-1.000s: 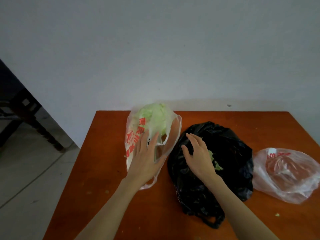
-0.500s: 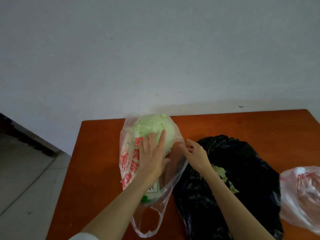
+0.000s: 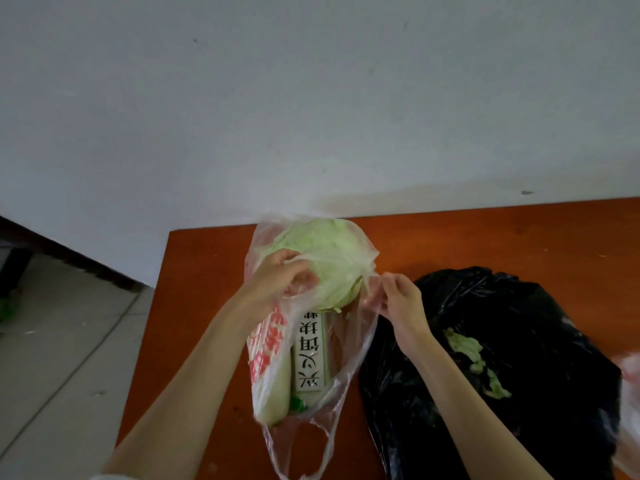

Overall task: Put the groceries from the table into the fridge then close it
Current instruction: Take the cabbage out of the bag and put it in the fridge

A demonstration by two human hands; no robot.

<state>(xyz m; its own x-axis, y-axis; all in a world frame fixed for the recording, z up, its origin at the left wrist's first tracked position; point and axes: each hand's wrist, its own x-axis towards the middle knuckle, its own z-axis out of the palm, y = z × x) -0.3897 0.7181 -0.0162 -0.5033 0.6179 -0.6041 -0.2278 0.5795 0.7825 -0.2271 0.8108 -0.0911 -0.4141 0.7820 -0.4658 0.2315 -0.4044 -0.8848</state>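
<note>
An orange-brown worktop (image 3: 485,237) is set against a pale wall (image 3: 311,98). A clear plastic bag (image 3: 270,362) with red print is located near the worktop's left edge, extending from close to the far edge toward the near edge. A pale green cabbage (image 3: 329,258) is contained in the bag's far end, and a long white radish (image 3: 277,389) and a flat pack with dark characters (image 3: 310,351) are seen through the film in the near part. The left hand (image 3: 277,278) is placed over the cabbage with fingers curled, and the bag film is pinched between them. The right hand (image 3: 398,299) is positioned just beside the cabbage's right side, and the bag's right rim is pinched between thumb and fingertips. One loose handle loop is left hanging at the bag's near end.

A black plastic bag (image 3: 519,341) is laid just right of the clear bag, touching it, with leaf scraps (image 3: 474,358) on top. A second clear bag (image 3: 628,410) is cut off by the frame at the worktop's right edge. A tiled floor (image 3: 52,358) is visible beyond the left edge
</note>
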